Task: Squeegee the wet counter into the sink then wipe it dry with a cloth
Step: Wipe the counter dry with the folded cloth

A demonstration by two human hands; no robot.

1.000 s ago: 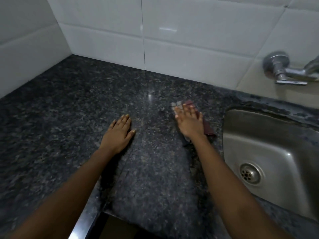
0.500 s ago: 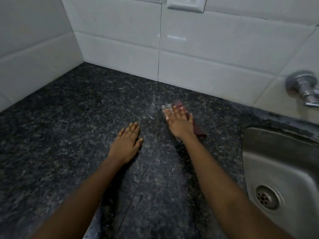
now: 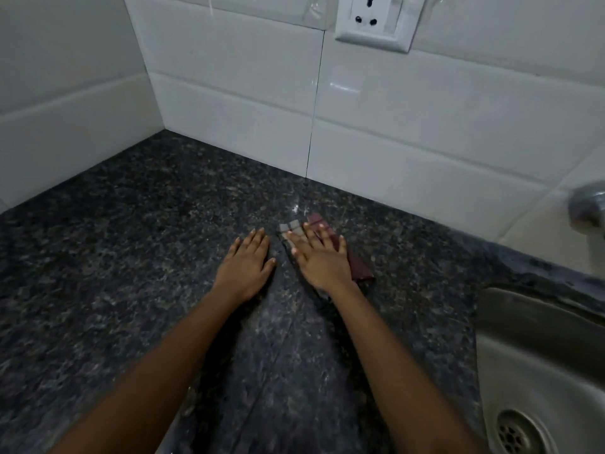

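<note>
A folded checked cloth (image 3: 359, 268), grey and maroon, lies on the dark speckled granite counter (image 3: 131, 257). My right hand (image 3: 322, 258) presses flat on top of the cloth with fingers spread, covering most of it. My left hand (image 3: 247, 265) rests flat on the bare counter just to the left of it, fingers together, holding nothing. The steel sink (image 3: 537, 355) with its round drain (image 3: 514, 434) sits at the lower right. No squeegee is in view.
White tiled walls meet in a corner behind the counter. A white wall socket (image 3: 373, 21) is mounted above. Part of a metal tap (image 3: 587, 204) shows at the right edge. A seam runs along the counter between my arms.
My right hand has slid the cloth leftward, closer to my left hand. The view has swung left and up, so the sink and tap sit farther toward the right edge.
</note>
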